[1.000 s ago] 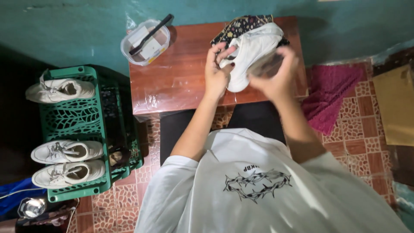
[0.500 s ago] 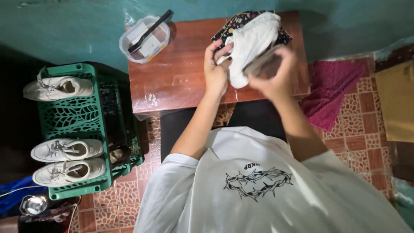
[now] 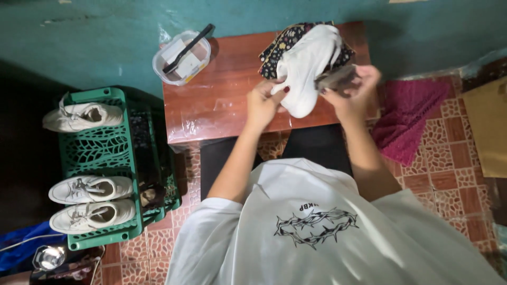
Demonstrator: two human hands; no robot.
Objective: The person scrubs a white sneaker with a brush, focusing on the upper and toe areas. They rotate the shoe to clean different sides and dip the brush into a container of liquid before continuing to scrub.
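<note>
Hands over the far right of the wooden counter (image 3: 222, 100), at about 1 o'clock in view. Left hand (image 3: 264, 103) curled shut around the lower edge of a white shoe (image 3: 306, 66), held above a dark floral cloth (image 3: 277, 47). Right hand (image 3: 351, 89) closed on a dark brush (image 3: 335, 78), pressed against the shoe's side. Plastic tub (image 3: 179, 58) with a black-handled tool at 11 o'clock on the counter. Green crate (image 3: 95, 153) at 9 o'clock carrying three more white shoes (image 3: 90, 190). Magenta mat (image 3: 409, 116) at 3 o'clock on the tiled floor.
</note>
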